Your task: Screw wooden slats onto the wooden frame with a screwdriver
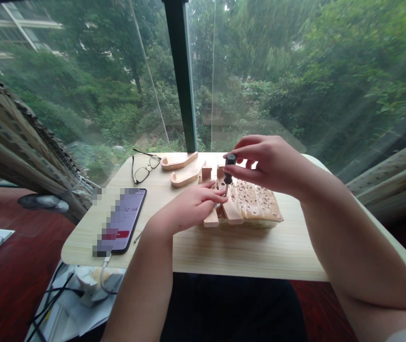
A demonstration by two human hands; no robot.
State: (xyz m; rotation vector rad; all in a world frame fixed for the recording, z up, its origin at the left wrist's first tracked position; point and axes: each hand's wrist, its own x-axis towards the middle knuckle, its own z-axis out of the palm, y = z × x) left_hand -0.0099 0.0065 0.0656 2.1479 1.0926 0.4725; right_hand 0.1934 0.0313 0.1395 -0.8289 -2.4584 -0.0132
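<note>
My right hand (263, 159) grips a screwdriver (230, 164) by its dark handle, with fingertips and thumb around it. The screwdriver stands nearly upright, its shaft pointing down at a pale wooden piece (233, 211). Reaching in from the left, my left hand (203, 202) holds that piece down, its fingertips beside the screwdriver's tip. Whether a screw sits under the tip is hidden by the fingers. Another wooden piece (211, 218) lies alongside, partly under my left hand. Both rest on a brown block with a pitted top (260, 199), wrapped in clear plastic.
Two curved wooden pieces, one farther back (178, 162) and one nearer (185, 178), lie left of the block. Eyeglasses (142, 172) and a phone (131, 223) on a charging cable (105, 270) are on the table's left side. Behind the table (253, 256) is a window.
</note>
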